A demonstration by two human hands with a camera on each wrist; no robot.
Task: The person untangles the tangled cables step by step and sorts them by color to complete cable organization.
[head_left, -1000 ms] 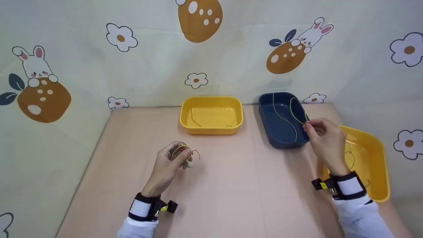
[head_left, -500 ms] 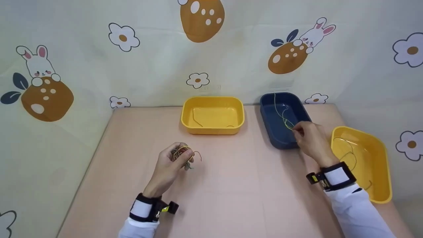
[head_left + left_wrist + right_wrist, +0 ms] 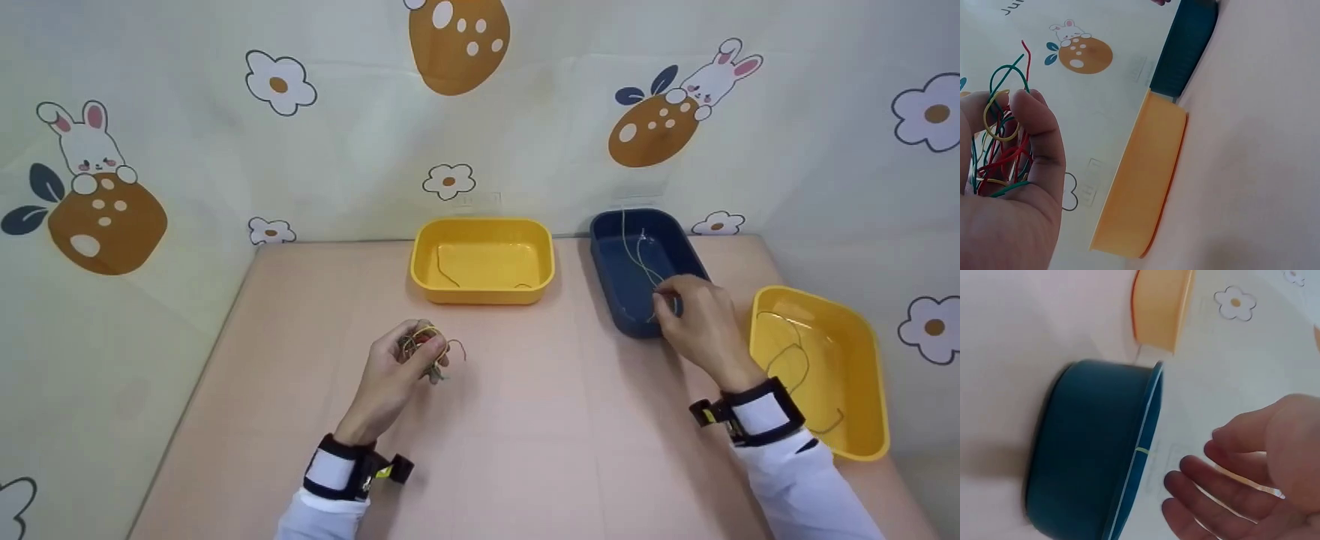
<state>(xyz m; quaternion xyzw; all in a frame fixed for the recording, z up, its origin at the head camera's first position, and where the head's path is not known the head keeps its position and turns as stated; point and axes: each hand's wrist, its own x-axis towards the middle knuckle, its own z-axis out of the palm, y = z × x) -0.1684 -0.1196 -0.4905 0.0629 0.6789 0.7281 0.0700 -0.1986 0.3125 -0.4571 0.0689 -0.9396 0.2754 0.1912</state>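
In the head view, my left hand (image 3: pixel 401 360) holds a tangle of thin coloured wires (image 3: pixel 424 346) above the table. The left wrist view shows red, green and yellow loops of this wire bundle (image 3: pixel 1008 152) between curled fingers, with red and green ends poking up. My right hand (image 3: pixel 701 326) is over the near right part of the dark blue bin (image 3: pixel 637 324). In the right wrist view its fingers are relaxed, thumb near the index finger, no wire visible between them. Yellow-green wires (image 3: pixel 634 259) lie in the blue bin, one reaching its back rim; the hand partly hides them.
A yellow bin (image 3: pixel 484 297) with a couple of short wires stands left of the blue one, at the back. Another yellow bin (image 3: pixel 862 375) sits at the right, holding thin wires (image 3: pixel 804 360). A pink cloth covers the table (image 3: pixel 510 420); a printed curtain (image 3: pixel 337 150) rises behind.
My right hand has moved left and down over the blue bin and let go of the yellow-green wire there. The left hand has shifted slightly right, still holding the tangle.
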